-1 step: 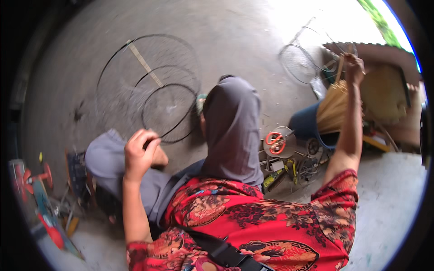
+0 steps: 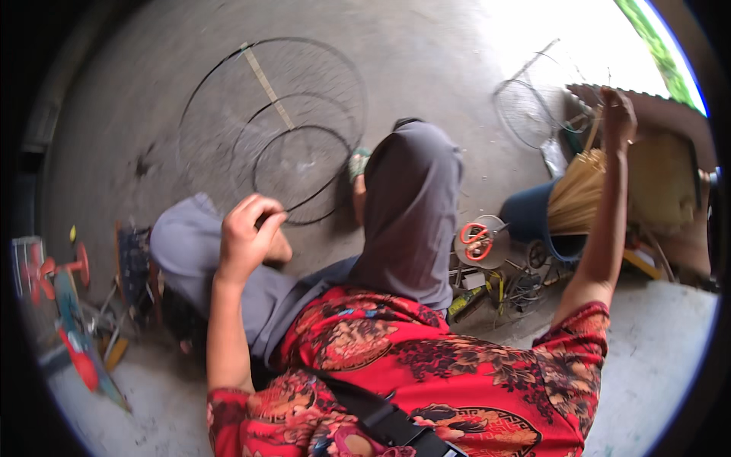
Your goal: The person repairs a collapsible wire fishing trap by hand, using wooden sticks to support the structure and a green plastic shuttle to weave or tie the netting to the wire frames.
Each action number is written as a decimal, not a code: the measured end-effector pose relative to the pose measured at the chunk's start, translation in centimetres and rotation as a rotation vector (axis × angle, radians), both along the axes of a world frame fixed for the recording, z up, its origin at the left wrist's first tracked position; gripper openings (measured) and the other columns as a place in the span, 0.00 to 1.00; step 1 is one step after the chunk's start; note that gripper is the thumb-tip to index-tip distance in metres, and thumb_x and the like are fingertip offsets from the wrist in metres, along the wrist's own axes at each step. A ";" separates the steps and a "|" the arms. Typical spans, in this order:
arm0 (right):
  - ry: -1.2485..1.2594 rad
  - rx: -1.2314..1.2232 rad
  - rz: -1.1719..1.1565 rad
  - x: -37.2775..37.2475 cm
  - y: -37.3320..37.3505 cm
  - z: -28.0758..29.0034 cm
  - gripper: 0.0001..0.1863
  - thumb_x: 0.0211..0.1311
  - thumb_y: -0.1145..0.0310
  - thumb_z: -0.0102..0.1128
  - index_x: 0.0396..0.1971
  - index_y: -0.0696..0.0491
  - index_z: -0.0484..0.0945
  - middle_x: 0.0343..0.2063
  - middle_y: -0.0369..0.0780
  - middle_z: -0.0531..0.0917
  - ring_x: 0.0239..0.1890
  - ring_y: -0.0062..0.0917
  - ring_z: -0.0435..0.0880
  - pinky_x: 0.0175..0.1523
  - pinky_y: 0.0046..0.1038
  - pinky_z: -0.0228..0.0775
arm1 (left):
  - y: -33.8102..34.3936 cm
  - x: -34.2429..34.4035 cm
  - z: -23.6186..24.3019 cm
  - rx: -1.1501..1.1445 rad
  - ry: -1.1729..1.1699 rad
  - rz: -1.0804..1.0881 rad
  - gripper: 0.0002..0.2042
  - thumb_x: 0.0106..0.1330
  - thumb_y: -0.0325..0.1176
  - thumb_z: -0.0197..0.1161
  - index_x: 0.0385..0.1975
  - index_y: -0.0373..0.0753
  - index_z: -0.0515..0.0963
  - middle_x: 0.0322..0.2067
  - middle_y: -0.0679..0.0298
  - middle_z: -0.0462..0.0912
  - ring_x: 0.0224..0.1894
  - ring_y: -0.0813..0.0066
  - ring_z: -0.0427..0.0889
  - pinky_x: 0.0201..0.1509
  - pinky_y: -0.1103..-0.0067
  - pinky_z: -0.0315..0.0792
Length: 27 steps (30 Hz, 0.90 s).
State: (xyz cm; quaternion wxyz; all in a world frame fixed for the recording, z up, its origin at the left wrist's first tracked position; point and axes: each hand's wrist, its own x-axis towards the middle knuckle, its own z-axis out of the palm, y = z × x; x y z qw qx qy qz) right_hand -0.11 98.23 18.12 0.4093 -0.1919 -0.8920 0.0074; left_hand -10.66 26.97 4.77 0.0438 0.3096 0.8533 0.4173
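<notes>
Left hand: the left hand [image 2: 247, 236] is closed into a fist, and the rim of the smallest black wire hoop [image 2: 301, 175] is pinched between its fingers. The hoop is held at its near edge, so it can be kept flat on the floor and steady.

Hoops: three black wire rings are lying on the grey concrete floor [image 2: 426, 53], one inside the other. A pale flat strip [image 2: 268, 76] is crossing the largest ring [image 2: 221, 76], probably as a brace.

Right hand: the right hand [image 2: 618, 114] is raised high, and its fingers are closed around a thin pale stick [image 2: 592, 131]. The stick is being held by its upper end above the bundle, as if it is taken out from the others.

Sticks: a bundle of bamboo splints [image 2: 575, 194] is standing upright in a blue bucket [image 2: 529, 217], fanned out, so that a single one can be reached easily.

Tools: scissors with orange handles [image 2: 476, 240] are lying on a round grey lid [image 2: 495, 255], just beside the bucket, near to the right knee.

Posture: the person is seated low, with grey trousers [image 2: 411, 221] and a red patterned shirt [image 2: 442, 373]; the knee is raised between both arms.

Background: wire frames [image 2: 533, 107] are lying further away, near the bright doorway. At the left, red and blue clutter [image 2: 65, 305] is seen, too blurred to be told.
</notes>
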 end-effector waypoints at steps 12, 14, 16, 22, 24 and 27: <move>-0.056 -0.817 1.186 -7.7 -33.9 2.4 0.17 0.93 0.59 0.58 0.62 0.57 0.83 0.42 0.45 0.93 0.22 0.14 0.75 0.27 0.19 0.64 | -2.4 -2.5 -4.3 0.022 -0.255 -0.072 0.12 0.72 0.15 0.71 0.50 0.33 0.93 0.41 0.63 0.90 0.44 0.77 0.88 0.49 0.77 0.80; -0.112 -1.025 1.261 -6.4 -35.7 1.3 0.14 0.94 0.63 0.56 0.60 0.58 0.83 0.44 0.48 0.94 0.20 0.13 0.74 0.27 0.18 0.62 | -1.5 -3.8 -4.0 0.004 -0.203 -0.116 0.12 0.72 0.15 0.70 0.50 0.33 0.93 0.42 0.62 0.91 0.45 0.74 0.89 0.51 0.75 0.82; -0.008 -1.125 1.251 -6.2 -39.1 -0.7 0.13 0.95 0.66 0.53 0.58 0.60 0.79 0.43 0.52 0.95 0.18 0.13 0.72 0.27 0.18 0.63 | -0.5 -5.3 -3.9 0.003 -0.178 -0.144 0.12 0.72 0.15 0.70 0.50 0.33 0.92 0.42 0.61 0.91 0.45 0.72 0.90 0.52 0.75 0.82; 0.156 -0.972 1.232 -6.1 -41.7 -2.1 0.13 0.96 0.66 0.52 0.61 0.61 0.75 0.43 0.59 0.93 0.17 0.16 0.73 0.25 0.19 0.63 | 1.4 -7.7 -5.0 0.020 -0.077 -0.172 0.10 0.73 0.16 0.70 0.49 0.32 0.91 0.41 0.57 0.91 0.44 0.66 0.91 0.51 0.73 0.83; 0.175 -0.919 1.200 -5.5 -41.7 -1.7 0.14 0.96 0.66 0.50 0.62 0.63 0.74 0.43 0.62 0.92 0.17 0.18 0.75 0.23 0.20 0.62 | 1.9 -7.5 -5.7 0.037 -0.056 -0.165 0.09 0.73 0.16 0.70 0.49 0.32 0.91 0.41 0.57 0.91 0.43 0.63 0.92 0.51 0.72 0.84; 0.242 -0.864 1.202 -5.2 -41.4 -1.0 0.16 0.96 0.65 0.49 0.63 0.64 0.75 0.43 0.64 0.91 0.17 0.20 0.74 0.23 0.21 0.63 | 2.1 -7.0 -6.6 0.033 0.065 -0.137 0.10 0.72 0.16 0.70 0.48 0.33 0.91 0.41 0.56 0.90 0.43 0.60 0.92 0.51 0.70 0.84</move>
